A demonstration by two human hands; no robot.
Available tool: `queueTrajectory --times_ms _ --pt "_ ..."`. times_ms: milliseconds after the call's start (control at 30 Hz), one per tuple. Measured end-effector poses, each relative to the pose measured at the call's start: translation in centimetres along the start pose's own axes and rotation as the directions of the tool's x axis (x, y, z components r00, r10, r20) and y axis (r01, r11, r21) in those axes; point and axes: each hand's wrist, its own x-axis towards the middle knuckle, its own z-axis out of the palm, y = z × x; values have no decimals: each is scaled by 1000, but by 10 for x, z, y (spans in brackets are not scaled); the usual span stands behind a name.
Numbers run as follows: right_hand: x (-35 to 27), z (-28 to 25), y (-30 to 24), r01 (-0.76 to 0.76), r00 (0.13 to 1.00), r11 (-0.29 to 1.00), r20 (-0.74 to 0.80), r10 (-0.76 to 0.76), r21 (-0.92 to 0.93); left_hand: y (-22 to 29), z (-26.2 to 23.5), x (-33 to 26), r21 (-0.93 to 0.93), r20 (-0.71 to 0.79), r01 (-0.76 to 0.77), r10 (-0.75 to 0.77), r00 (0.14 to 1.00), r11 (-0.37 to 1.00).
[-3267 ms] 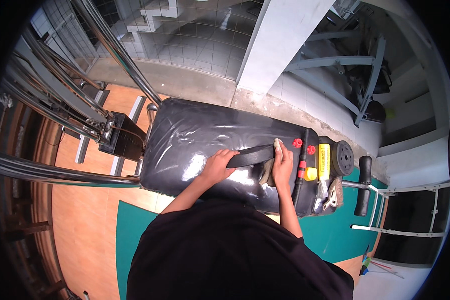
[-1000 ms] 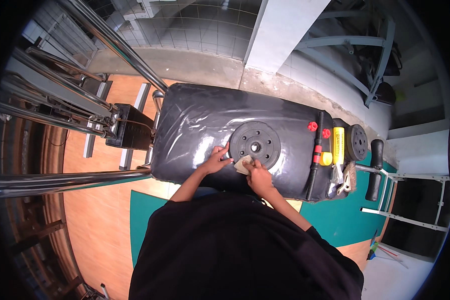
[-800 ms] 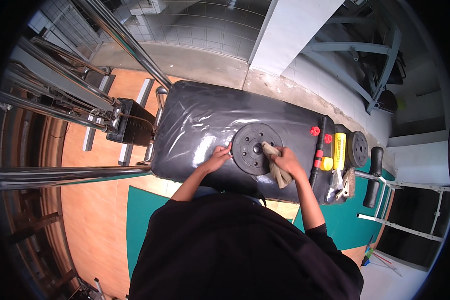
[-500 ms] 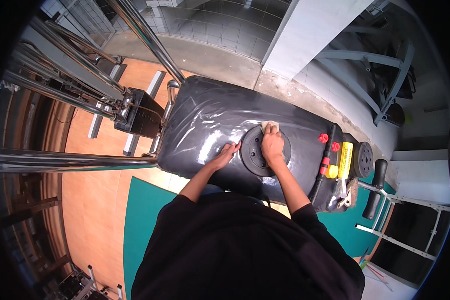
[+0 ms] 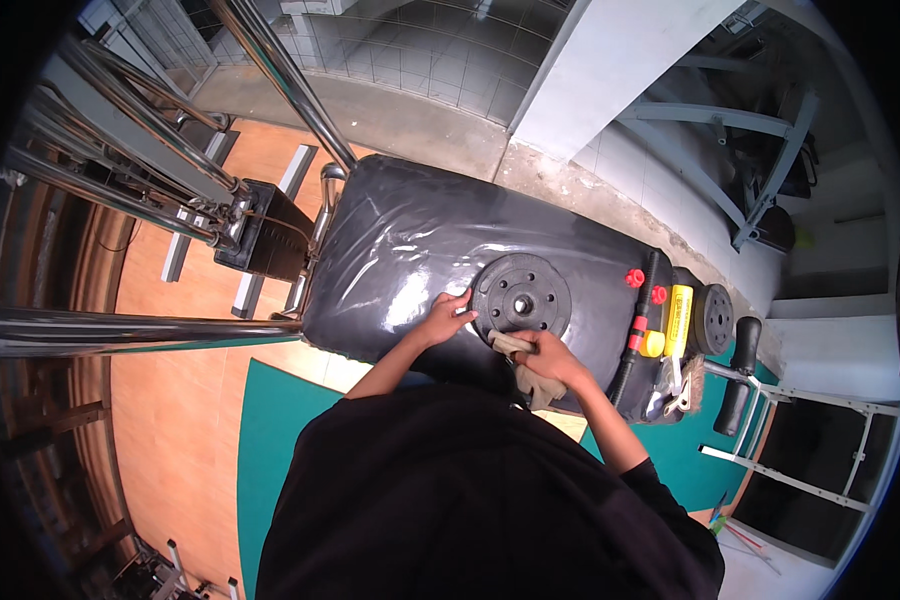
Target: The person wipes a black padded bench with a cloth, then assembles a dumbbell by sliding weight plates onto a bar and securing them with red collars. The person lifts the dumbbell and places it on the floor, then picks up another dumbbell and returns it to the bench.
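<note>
A round black weight plate [image 5: 500,285] with several small holes and a central hole lies flat on a black padded bench [image 5: 390,230]. At its left rim, my left hand [image 5: 442,322] grips the edge between fingers and thumb. My right hand [image 5: 554,360] is closed on a beige cloth [image 5: 540,387] at the plate's near edge. Part of the cloth touches the rim, and the rest hangs down toward my body.
On the bench's right end lie a black bar [image 5: 632,360] with red collars, a yellow container [image 5: 678,322] and a brush [image 5: 688,385]. A second weight plate [image 5: 713,318] stands beside them. Chrome machine posts [image 5: 150,325] rise at the left; a white pillar [image 5: 610,80] stands beyond.
My right hand has moved with the cloth from the plate's far side to its near edge, uncovering the plate's middle. My left hand remains at the left rim.
</note>
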Motion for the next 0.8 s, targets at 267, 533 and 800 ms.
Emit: queueTrajectory --times_ms 267,533,800 --pt "86 -39 -3 -172 715 754 -607 -347 -634 29 1 3 -126 -142 120 -137 980 985" --pt "66 57 -9 -48 712 498 -380 -591 -866 15 -12 3 -232 -9 110 -115 993 966" --pt "-14 45 -6 173 979 770 25 -201 -614 43 -28 9 72 -40 26 -24 999 997"
